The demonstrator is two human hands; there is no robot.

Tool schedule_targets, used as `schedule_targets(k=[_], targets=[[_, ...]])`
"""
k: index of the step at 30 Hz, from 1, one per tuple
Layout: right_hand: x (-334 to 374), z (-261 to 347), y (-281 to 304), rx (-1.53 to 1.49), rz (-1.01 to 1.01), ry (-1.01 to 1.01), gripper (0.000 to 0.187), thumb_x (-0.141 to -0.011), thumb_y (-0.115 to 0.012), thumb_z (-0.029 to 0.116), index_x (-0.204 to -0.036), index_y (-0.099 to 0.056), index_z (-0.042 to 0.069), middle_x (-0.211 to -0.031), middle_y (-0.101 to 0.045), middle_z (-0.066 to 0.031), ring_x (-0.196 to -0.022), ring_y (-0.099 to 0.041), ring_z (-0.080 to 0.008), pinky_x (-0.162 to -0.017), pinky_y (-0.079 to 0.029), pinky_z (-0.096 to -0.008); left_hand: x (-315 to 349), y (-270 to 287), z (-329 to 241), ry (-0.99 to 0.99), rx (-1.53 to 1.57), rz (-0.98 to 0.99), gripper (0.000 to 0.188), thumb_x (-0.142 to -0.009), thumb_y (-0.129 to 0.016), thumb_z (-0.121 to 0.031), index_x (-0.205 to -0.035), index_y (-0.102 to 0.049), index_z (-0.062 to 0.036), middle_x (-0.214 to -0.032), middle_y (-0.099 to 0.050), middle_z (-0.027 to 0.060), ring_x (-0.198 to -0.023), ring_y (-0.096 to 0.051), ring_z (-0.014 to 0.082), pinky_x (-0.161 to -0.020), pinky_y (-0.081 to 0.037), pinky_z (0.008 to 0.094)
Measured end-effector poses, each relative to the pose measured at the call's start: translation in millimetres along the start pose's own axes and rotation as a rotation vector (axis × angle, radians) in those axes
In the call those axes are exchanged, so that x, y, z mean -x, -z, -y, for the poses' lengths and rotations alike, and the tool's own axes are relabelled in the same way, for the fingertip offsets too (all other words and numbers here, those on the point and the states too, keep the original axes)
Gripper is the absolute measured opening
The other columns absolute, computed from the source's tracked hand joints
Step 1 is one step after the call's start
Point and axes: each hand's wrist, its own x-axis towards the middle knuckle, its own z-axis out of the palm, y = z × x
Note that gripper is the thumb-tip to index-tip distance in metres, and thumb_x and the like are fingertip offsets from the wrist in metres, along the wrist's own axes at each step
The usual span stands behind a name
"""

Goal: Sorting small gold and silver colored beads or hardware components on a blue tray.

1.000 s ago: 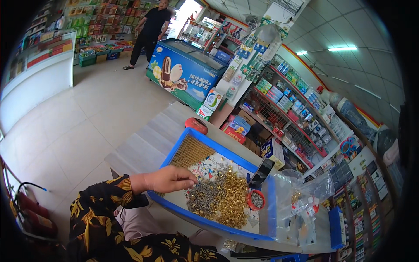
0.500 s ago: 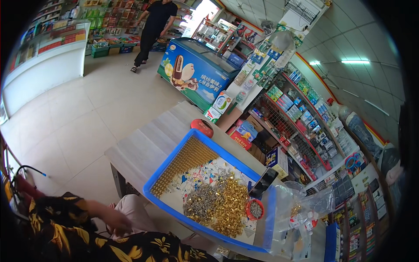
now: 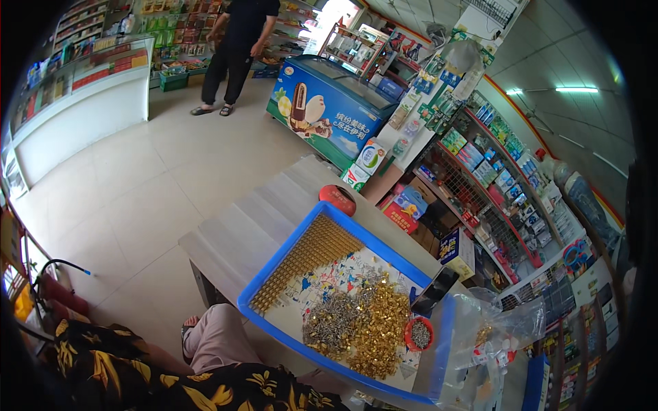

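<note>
Neither hand shows now. A bit of my left forearm (image 3: 164,359) comes out of a black sleeve with yellow leaves (image 3: 103,353) and passes behind the patterned cloth over my lap. Nearest to it, on the table, is a blue plastic tray (image 3: 274,272). Small gold metal pieces (image 3: 312,250) stand in tight rows at its far left corner. Loose heaps of silver pieces (image 3: 329,322) and gold pieces (image 3: 380,322) lie side by side in it. A small red bowl (image 3: 409,335) with tiny silver parts sits at the tray's right side.
A dark phone (image 3: 435,289) leans at the tray's right rim, beside clear plastic bags (image 3: 507,318). A red rounded object (image 3: 337,199) lies behind the tray on the table (image 3: 240,212). Beyond are a chest freezer (image 3: 329,109), stocked shelves (image 3: 486,185) and a standing person (image 3: 236,55).
My left hand, blurred over my lap before, has dropped out of sight. The view has shifted, so the tray sits farther right. The person at the back has come nearer.
</note>
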Motion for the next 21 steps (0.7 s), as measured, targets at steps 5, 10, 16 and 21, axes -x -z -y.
schedule_targets(k=[5,10,16,21], targets=[[-16.6,8.0,-2.1,-0.034,0.016,0.005,0.028,-0.092,-0.057,0.011,-0.119,-0.057,0.002,-0.104,-0.064,-0.0065,-0.092,-0.063,-0.0172,-0.082,-0.051,-0.0292,-4.7,3.7,0.3,-0.050,-0.041,-0.086,0.035,-0.095,-0.047,-0.030,-0.120,-0.053,-0.0060,-0.101,-0.064,0.0165,-0.091,-0.064,0.0253,-0.078,-0.052,0.0376],[-49.4,24.4,-5.9,-0.057,0.066,0.021,0.028,-0.092,-0.057,0.011,-0.119,-0.057,0.002,-0.104,-0.064,-0.0064,-0.092,-0.063,-0.0170,-0.082,-0.051,-0.0290,-2.8,7.1,-1.3,-0.091,-0.080,-0.208,0.035,-0.095,-0.047,-0.029,-0.120,-0.052,-0.0059,-0.102,-0.064,0.0169,-0.092,-0.064,0.0261,-0.078,-0.052,0.0379],[-88.3,27.9,-22.7,-0.120,0.127,0.020,0.028,-0.092,-0.057,0.011,-0.119,-0.057,0.002,-0.105,-0.064,-0.0063,-0.092,-0.062,-0.0168,-0.082,-0.051,-0.0288,10.7,7.8,-0.3,-0.103,-0.129,-0.332,0.035,-0.094,-0.047,-0.028,-0.120,-0.052,-0.0059,-0.103,-0.063,0.0173,-0.093,-0.064,0.0269,-0.079,-0.051,0.0382],[-121.3,39.6,-37.0,-0.165,0.189,0.016,0.028,-0.092,-0.057,0.011,-0.119,-0.057,0.002,-0.105,-0.064,-0.0062,-0.092,-0.062,-0.0166,-0.082,-0.051,-0.0286,21.0,6.3,-6.1,-0.109,-0.168,-0.447,0.035,-0.094,-0.047,-0.028,-0.120,-0.052,-0.0058,-0.104,-0.063,0.0177,-0.095,-0.063,0.0277,-0.080,-0.051,0.0384]])
